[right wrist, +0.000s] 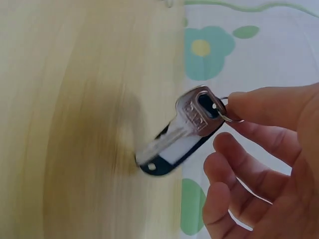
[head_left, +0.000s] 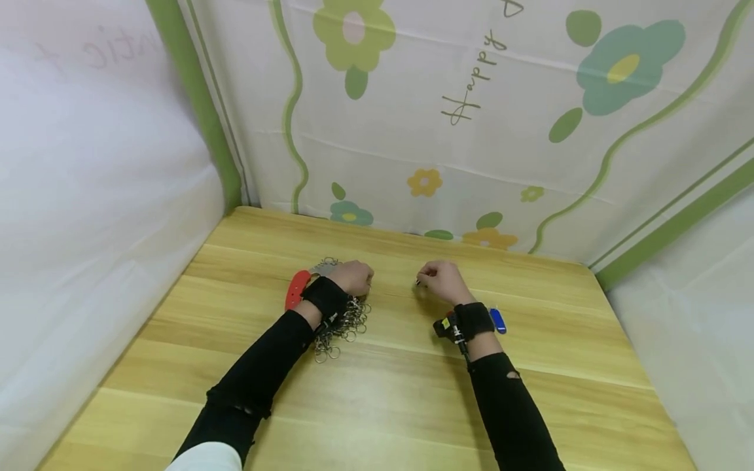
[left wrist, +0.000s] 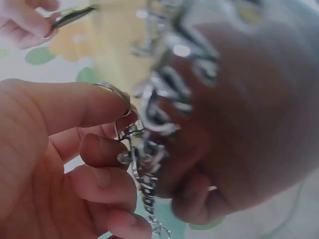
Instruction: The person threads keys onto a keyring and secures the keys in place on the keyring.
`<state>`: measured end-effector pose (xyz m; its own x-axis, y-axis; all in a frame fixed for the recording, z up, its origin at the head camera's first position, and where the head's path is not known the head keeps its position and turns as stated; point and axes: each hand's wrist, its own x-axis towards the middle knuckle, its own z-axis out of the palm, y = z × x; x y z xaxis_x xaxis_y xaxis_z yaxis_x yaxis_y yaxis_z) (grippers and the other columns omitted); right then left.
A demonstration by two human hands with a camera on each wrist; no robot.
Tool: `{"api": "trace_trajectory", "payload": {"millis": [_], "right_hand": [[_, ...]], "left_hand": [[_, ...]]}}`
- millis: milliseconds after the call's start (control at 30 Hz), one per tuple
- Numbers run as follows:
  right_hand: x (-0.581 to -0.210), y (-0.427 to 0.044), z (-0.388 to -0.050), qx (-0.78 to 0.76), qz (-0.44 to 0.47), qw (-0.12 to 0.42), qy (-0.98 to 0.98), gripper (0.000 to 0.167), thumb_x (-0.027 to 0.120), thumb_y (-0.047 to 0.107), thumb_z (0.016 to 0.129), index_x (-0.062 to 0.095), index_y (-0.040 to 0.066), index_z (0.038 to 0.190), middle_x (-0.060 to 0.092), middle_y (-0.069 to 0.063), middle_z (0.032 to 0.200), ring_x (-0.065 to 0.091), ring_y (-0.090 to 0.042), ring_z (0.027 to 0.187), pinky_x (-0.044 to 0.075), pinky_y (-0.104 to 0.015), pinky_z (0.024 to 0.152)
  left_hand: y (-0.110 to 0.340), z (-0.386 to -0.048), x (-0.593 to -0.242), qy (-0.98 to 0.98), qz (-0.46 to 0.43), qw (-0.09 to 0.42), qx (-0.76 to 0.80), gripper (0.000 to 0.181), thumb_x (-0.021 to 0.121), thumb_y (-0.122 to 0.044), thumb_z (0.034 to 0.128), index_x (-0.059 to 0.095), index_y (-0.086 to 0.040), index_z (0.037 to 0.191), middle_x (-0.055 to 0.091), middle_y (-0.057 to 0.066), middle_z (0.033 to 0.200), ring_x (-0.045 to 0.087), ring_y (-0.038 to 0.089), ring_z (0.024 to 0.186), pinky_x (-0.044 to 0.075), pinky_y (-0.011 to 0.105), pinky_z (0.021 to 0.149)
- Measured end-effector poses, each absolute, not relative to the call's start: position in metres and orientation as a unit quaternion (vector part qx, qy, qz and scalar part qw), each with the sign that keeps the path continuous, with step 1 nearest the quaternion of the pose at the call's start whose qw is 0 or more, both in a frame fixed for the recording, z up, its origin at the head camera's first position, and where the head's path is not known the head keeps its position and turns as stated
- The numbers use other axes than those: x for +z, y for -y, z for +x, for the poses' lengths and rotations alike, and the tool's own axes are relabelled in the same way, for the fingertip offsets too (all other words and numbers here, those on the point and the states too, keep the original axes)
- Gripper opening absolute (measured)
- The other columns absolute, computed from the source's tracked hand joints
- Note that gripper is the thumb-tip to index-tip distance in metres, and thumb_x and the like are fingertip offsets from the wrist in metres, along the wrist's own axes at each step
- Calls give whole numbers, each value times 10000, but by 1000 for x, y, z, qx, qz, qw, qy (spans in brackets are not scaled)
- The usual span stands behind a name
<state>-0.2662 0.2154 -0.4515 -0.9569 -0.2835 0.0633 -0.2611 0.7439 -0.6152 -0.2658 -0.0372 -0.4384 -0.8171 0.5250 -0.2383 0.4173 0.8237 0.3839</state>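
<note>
Silver metal key (right wrist: 183,128) in the right hand (head_left: 443,280), right of the red-handled, ring-hung silver metal plate (head_left: 296,291)

The right hand pinches a silver split ring (right wrist: 230,120) bearing the key and a dark oblong tag (right wrist: 185,148), both long axes pointing away from its fingertips; the left hand (head_left: 352,278) pinches a thin wire ring (left wrist: 115,89) at the plate, covering part of it. Farther right of the plate, a blue oblong tag (head_left: 497,320) lies on the wood-grained bench (head_left: 377,405).
</note>
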Motion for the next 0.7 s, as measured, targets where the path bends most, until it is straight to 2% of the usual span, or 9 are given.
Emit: {"api": "trace_trajectory", "payload": {"millis": [167,267,333,533,700], "right_hand": [[-451,-211,-262,-387,-106,24,-916,149,561,225,959,659,117,927,627,-64,1041,570,-251,979,445,-432,833],[-450,-207,-261,-435,-90,36,-895,217,505,256,986,620,87,914,629,-69,1129,552,-264,1085,417,-462,901],[-451,-204,-261,-475,-85,48,-874,265,474,261,999,606,46,918,629,-77,1146,544,-262,1099,405,-478,912],[-455,-196,-260,-584,-89,94,-801,268,420,169,1010,593,-22,939,624,-187,1015,584,-293,944,441,-465,899],[-456,-187,-258,-617,-86,141,-770,289,450,169,996,575,-77,911,561,-304,927,540,-310,723,453,-427,742]], "left_hand": [[42,-264,-435,-929,250,171,214,163,504,-47,942,521,-87,784,447,25,691,330,146,586,319,315,612],[44,-263,-431,-925,250,164,234,144,501,-20,920,545,-81,797,490,35,708,362,152,577,337,307,595],[45,-263,-429,-925,247,161,240,136,508,-17,909,558,-89,806,519,34,725,394,156,577,351,306,588],[47,-259,-427,-927,221,164,255,95,541,-98,924,583,-114,841,573,34,754,458,174,568,385,316,575],[49,-257,-427,-930,204,150,267,112,554,-147,943,591,-120,840,565,42,752,468,172,558,394,321,585]]}}
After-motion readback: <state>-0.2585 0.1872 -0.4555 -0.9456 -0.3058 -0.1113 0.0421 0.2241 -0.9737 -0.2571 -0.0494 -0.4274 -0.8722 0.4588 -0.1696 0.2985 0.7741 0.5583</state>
